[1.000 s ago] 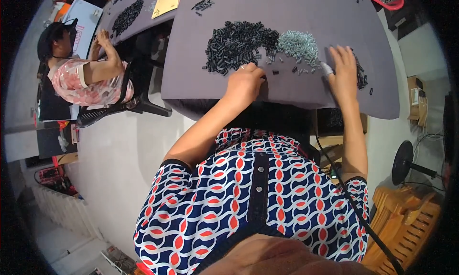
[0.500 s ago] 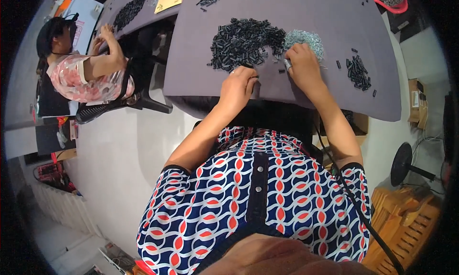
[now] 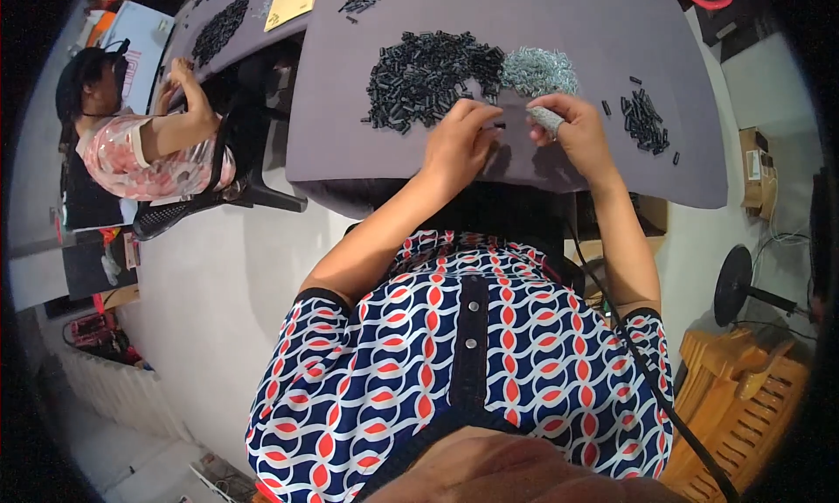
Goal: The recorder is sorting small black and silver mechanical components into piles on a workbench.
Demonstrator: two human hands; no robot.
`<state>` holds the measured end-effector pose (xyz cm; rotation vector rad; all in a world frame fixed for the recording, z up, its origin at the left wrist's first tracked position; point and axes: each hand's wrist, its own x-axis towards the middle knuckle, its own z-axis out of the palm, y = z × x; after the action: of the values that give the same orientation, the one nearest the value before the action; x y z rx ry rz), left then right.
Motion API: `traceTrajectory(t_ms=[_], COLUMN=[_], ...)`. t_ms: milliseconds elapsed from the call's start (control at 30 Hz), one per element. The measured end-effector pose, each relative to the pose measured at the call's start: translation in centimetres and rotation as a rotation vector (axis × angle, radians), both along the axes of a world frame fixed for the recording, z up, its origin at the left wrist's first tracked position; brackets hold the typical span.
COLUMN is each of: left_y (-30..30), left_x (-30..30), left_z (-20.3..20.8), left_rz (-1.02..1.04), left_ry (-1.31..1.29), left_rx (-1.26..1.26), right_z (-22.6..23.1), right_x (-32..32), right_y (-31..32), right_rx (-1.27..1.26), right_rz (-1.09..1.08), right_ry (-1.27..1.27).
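Note:
Both my hands are raised just over the near part of the grey cloth-covered table. My left hand (image 3: 456,146) is closed in a pinch, with a small black tubular piece (image 3: 499,125) at its fingertips. Facing it, my right hand (image 3: 584,138) is also pinched. A pale grey wrapping (image 3: 547,118) covers one of its fingers, and whatever sits between its fingertips is too small to name. Beyond my left hand lies a large heap of short black pieces (image 3: 411,82). A smaller heap of shiny silvery pieces (image 3: 540,70) adjoins it, just beyond my right hand.
A loose group of black pieces (image 3: 645,123) lies to the right on the grey table (image 3: 336,145). At the far left are a few more black pieces (image 3: 360,0) and a yellow pad (image 3: 291,3). A co-worker (image 3: 144,145) sits at the left by another table part.
My right hand has drawn back from the silvery heap toward me. My left hand has moved right, closer to it, and the black piece now shows at its fingertips.

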<state>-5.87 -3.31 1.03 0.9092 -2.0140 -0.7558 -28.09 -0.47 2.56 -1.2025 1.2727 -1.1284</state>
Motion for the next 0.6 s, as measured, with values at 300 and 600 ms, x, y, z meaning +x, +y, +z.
traceTrajectory(t_ms=[300, 600], left_y=[-0.2, 0.2], left_x=[-1.4, -0.9], left_z=[0.0, -0.6], left_rz=[0.022, 0.060], left_ry=[0.166, 0.143], left_rx=[-0.046, -0.106], right_z=[-1.6, -2.8], right_x=[2.4, 3.5], right_y=[0.2, 0.5], right_rx=[0.074, 0.059], right_rz=[0.097, 0.057], right_ry=[-0.364, -0.357])
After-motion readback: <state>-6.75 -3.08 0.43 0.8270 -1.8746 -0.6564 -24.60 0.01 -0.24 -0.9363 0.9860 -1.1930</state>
